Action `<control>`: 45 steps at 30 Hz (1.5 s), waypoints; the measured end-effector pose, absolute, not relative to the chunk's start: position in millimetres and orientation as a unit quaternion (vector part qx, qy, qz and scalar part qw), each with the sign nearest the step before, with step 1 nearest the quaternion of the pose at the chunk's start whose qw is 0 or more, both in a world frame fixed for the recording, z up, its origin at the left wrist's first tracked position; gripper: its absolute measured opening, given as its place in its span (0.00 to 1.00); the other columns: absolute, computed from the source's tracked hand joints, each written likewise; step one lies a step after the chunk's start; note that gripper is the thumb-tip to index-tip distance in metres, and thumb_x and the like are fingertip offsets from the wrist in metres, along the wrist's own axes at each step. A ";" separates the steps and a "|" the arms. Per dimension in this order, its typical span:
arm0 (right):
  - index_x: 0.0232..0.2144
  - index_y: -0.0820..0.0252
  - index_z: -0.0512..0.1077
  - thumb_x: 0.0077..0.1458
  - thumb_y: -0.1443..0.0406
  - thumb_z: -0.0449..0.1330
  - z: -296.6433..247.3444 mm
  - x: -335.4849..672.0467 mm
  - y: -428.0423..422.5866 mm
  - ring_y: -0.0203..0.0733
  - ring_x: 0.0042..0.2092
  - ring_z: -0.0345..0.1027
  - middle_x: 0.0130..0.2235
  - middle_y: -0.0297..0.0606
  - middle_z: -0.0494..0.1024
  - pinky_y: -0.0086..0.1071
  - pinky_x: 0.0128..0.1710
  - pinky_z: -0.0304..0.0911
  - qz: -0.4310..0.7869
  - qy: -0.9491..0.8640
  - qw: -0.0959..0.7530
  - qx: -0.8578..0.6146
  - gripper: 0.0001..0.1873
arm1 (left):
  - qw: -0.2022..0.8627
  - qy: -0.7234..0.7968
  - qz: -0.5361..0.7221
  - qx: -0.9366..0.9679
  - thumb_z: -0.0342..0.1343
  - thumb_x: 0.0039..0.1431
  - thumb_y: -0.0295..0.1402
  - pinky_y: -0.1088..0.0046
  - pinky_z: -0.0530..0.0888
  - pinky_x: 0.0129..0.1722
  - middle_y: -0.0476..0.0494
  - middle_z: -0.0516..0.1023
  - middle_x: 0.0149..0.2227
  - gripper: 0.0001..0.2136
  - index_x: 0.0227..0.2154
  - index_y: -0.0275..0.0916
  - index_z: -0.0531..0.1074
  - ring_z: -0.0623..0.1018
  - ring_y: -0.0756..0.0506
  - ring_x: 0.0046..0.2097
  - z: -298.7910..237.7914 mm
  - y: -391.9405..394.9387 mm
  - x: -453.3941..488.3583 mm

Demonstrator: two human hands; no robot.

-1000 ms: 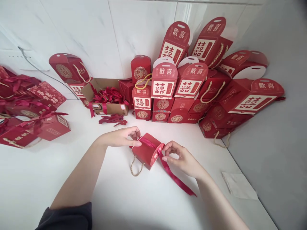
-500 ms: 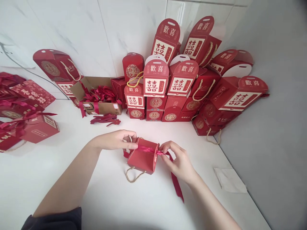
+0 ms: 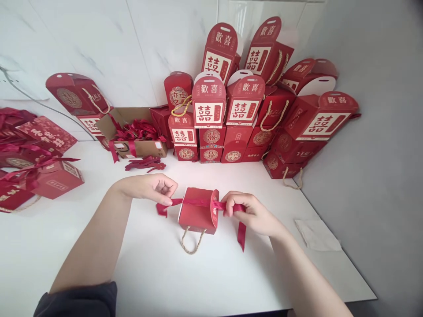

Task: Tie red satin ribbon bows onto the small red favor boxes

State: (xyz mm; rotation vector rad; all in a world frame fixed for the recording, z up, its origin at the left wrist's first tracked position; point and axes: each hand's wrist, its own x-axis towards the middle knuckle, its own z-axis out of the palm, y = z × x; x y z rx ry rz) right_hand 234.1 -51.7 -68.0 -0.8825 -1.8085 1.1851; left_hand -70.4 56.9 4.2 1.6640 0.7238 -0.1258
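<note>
Red gift box (image 3: 197, 212) lies on its side on the white table (image 3: 165, 273), between the two hands, its twisted cord handle (image 3: 191, 241) trailing toward the person. A dark red ribbon (image 3: 198, 203) runs across the top of the box and out both sides. The left hand (image 3: 148, 187) pinches the ribbon's left end between thumb and forefinger just beyond the box's left edge, the other fingers curled loosely. The right hand (image 3: 251, 213) is closed around the ribbon right beside the box's round-topped flap, fingers pressed together over it, and the free tail hangs down below those fingers to the table. Held from both ends like this, the ribbon lies taut and flat over the box, which seems to be what keeps it from slipping off.

Right of the right hand, near the table edge, lies a white paper sheet (image 3: 317, 235). Beyond the left fingers sits an open cardboard carton (image 3: 139, 143) full of red ribbons, with loose ribbon pieces (image 3: 145, 164) in front of it. Farther back, against the tiled wall, finished red boxes (image 3: 231, 110) are piled in a stack; more ribbon-tied boxes (image 3: 39, 171) sit far left.
</note>
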 end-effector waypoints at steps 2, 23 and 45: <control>0.29 0.58 0.69 0.53 0.74 0.53 -66.5 237.6 -51.9 0.40 0.36 0.67 0.35 0.37 0.73 0.35 0.38 0.63 0.549 -0.681 0.370 -0.314 0.08 | 0.595 0.323 -0.063 0.733 0.64 0.50 0.37 0.77 0.60 0.20 0.53 0.64 0.17 0.14 0.22 0.38 0.65 0.63 0.54 0.20 2.5 59.8 -76.0; 0.39 0.56 0.66 0.57 0.57 0.62 -79.5 235.6 -43.1 0.36 0.29 0.65 0.27 0.29 0.70 0.31 0.32 0.62 0.592 -0.591 0.424 -0.349 0.13 | 0.574 0.333 -0.094 0.742 0.64 0.50 0.41 0.75 0.70 0.25 0.48 0.75 0.21 0.12 0.24 0.38 0.72 0.74 0.49 0.24 -11.4 62.8 -69.2; 0.20 0.62 0.66 0.57 0.49 0.59 -77.4 273.7 -32.3 0.30 0.23 0.50 0.20 0.28 0.61 0.28 0.24 0.46 0.592 -0.614 0.314 -0.417 0.25 | 0.587 0.370 -0.050 0.718 0.65 0.48 0.41 0.80 0.62 0.09 0.45 0.73 0.15 0.10 0.25 0.39 0.82 0.64 0.53 0.12 -17.0 82.2 -116.5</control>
